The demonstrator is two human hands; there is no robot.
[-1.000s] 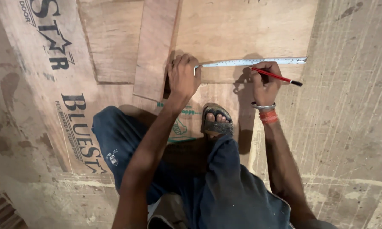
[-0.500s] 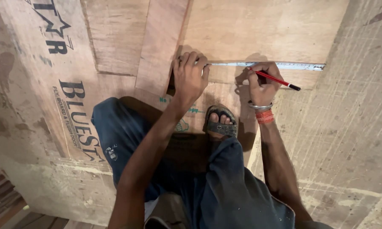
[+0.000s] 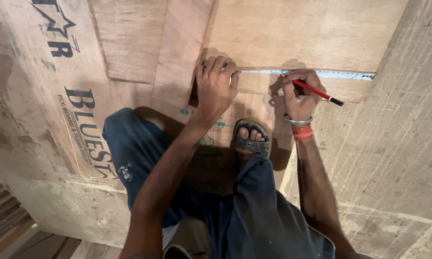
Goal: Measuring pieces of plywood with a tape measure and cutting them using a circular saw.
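from my seat: left hand [image 3: 217, 88] pins the ruler [image 3: 316, 74] end on the plywood [image 3: 302, 33], fingers pressed together. right hand [image 3: 299, 93], fingers clamped on the pencil [image 3: 314, 90], has slid slightly left along the ruler; marking looks underway.

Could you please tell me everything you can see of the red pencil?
The red pencil is slim, with a glossy red shaft and a dark rear end. It lies slanted in the right hand, tip down at the metal ruler on the plywood sheet, rear end sticking out to the right. Only the fingers touch its shaft.
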